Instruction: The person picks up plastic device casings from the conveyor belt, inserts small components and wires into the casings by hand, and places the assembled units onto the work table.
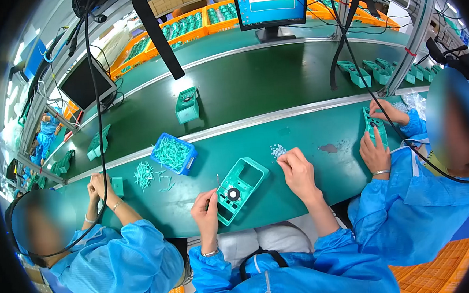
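Observation:
A green plastic housing (242,189) lies tilted on the green bench (282,219) in front of me, with a round black part with a white centre (233,194) fixed in it. At its left edge is my left hand (205,208), thumb and fingers pinched together by a thin upright metal pin (218,178). My right hand (296,170) is to the right of the housing, its fingertips pinched beside a small pile of whitish pieces (278,151). Whatever sits between the right fingertips is too small to make out.
A blue bin (191,161) of green strips and loose strips (144,175) lie to the left. Co-workers sit on both sides, their hands (375,151) near mine. Beyond runs a conveyor (231,87) with green housings (187,105). Black cables hang down; a monitor (271,4) stands behind.

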### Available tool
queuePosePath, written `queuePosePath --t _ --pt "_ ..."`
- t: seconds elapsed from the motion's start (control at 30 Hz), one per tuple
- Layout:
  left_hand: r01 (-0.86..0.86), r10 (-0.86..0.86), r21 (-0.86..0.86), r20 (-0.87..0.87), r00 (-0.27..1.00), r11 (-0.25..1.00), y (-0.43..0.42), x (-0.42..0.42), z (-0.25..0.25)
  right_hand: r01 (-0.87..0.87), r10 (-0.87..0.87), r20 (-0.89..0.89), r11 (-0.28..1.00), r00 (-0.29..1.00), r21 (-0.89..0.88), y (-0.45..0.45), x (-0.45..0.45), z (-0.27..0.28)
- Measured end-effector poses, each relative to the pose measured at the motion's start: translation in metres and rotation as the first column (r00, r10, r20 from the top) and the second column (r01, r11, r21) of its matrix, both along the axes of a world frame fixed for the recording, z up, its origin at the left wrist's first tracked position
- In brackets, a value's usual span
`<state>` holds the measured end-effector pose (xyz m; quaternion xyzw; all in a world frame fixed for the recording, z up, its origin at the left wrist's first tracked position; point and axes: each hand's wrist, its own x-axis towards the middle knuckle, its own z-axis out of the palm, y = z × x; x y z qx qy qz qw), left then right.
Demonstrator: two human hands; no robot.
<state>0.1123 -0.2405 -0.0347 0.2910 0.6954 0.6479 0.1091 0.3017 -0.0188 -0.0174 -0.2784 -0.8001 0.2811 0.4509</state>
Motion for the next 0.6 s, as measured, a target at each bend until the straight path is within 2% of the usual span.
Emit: queuePosePath --t 0.6 --pt "0.001 -0.001 -0.018 -0.005 1.0 1.0 -0.0024 0.0002 -0.002 -0.006 0.006 -0.013 1.0 1.0 0.002 -0.0001 0.0021 -0.0007"
